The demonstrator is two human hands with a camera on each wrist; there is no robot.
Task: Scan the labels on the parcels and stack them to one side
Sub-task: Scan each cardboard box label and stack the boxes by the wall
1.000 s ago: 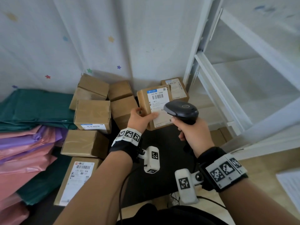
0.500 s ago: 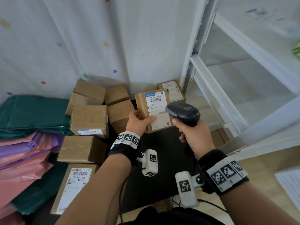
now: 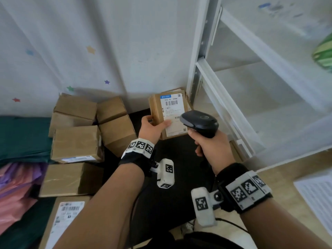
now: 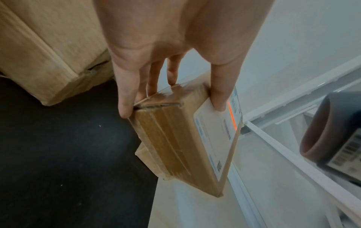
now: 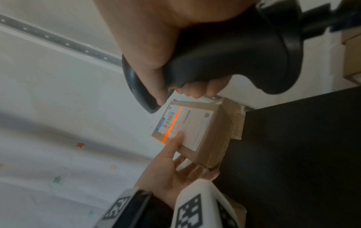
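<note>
Held up in the left hand [image 3: 151, 127]: a small, flat brown cardboard parcel [image 3: 158, 112], taped along its seams, upright over the black mat [image 3: 172, 191] at the far middle of the scene, close to the white metal shelf frame [image 3: 212, 97]. Thumb [image 4: 219, 86] pressed flat on the white paper label [image 3: 173, 114], remaining fingers [image 4: 125, 95] wrapped behind the back edge, wrist cocked so the label faces the person. An orange scan line [image 5: 171, 125] lying across the label beside the barcode, almost touching the thumb tip.

Just right of the parcel, a smooth, black plastic barcode scanner [image 3: 199, 123] with rounded head, gripped by the right hand [image 3: 213, 150]; fingers curled tight round the pistol handle, index finger at the trigger, nose aimed at the label from close by, not touching.

Behind the held parcel, against the frame post, another labelled cardboard parcel [image 3: 177, 91] resting at the far corner. To the left, a loose cluster of plain brown boxes [image 3: 77, 142], stacked and abutting, some with tape-glossed tops; nearest one long and flat [image 3: 62, 223] with a white label facing up. Further left, soft plastic mailer bags in green [image 3: 23, 135], purple and pink [image 3: 14, 194], heaped and crinkled. Behind all, a white curtain [image 3: 100, 42] with small coloured stars.
</note>
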